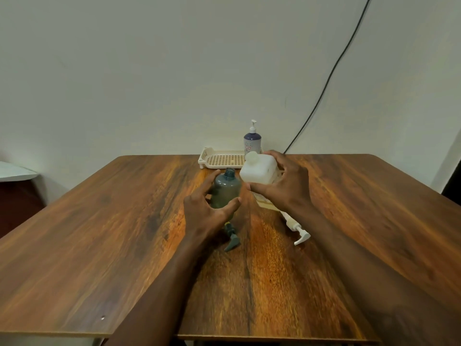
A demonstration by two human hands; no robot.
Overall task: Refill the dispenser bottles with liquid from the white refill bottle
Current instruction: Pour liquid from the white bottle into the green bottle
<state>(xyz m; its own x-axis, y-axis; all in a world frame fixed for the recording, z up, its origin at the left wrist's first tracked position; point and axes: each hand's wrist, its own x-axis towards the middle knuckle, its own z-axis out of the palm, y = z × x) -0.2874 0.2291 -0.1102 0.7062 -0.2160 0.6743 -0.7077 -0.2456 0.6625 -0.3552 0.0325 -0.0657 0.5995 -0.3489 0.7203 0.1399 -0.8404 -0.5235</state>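
Observation:
My right hand (284, 186) grips the white refill bottle (259, 171), which is lifted and tilted left, its cap toward the grey-green dispenser bottle (225, 189). That bottle stands upright with its neck uncapped, and my left hand (207, 208) curls around its near side, fingers touching it. Its grey-green pump head (230, 237) lies on the table just in front. A white pump head (298, 232) with its tube lies on the table to the right, under my right wrist. A beige object sits partly hidden behind my right hand.
A cream slotted tray (224, 159) sits at the table's (99, 233) far edge, with a blue-and-white pump bottle (252, 141) standing at its right end. A black cable (324, 86) runs down the wall behind. A white surface (15, 172) shows at far left.

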